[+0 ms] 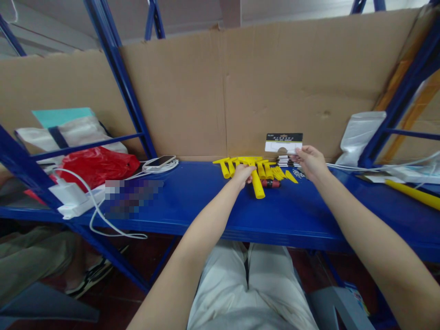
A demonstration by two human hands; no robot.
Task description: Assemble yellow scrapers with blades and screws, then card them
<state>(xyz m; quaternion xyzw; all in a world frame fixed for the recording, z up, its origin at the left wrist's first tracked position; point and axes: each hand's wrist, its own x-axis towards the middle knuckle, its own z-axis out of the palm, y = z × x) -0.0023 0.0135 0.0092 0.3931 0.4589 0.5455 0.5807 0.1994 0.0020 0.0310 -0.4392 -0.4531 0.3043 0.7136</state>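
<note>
One yellow tool (256, 179) — long axis bodyward; handle (258, 188) nearest

Both arms are bare along all that shows of them: the left arm (205, 224) and the right arm (364, 227) are slim and smooth in outline, narrowest at the wrist and broader higher up. The left grip (244, 175) and right grip (312, 162) are bare as well, small and slender; their finer details are too small to tell. The trousers (275, 272) are pale, a light grey close to off-white, loose in the leg, of soft, matt cloth. Creases gather at the lap and run over the thighs, with grey shadow in the folds. At the very bottom the cloth looks greyer and blurred, perhaps part of a top.
</note>
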